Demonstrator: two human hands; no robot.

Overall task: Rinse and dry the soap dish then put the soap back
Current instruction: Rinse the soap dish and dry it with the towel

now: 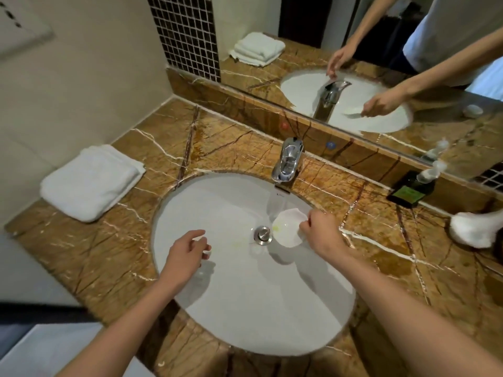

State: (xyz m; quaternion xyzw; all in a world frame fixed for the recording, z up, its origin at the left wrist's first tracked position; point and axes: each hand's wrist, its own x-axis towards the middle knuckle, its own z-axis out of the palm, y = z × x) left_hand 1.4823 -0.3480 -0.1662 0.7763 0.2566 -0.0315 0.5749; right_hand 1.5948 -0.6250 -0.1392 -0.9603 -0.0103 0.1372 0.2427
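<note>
My right hand (322, 232) grips the right edge of a small white soap dish (285, 227) and holds it tilted over the white sink basin (217, 308), just right of the metal drain plug (263, 235) and below the chrome tap (287, 161). A faint yellowish smear shows on the dish. My left hand (187, 253) hovers over the left side of the basin with its fingers loosely curled around something small and white, possibly the soap (206, 253); most of it is hidden.
A folded white towel (91, 182) lies on the brown marble counter (109, 257) at the left. A dark tray with a small bottle (411, 190) stands at the back right, a white object (476, 229) at the right edge. A mirror (381, 63) runs along the back.
</note>
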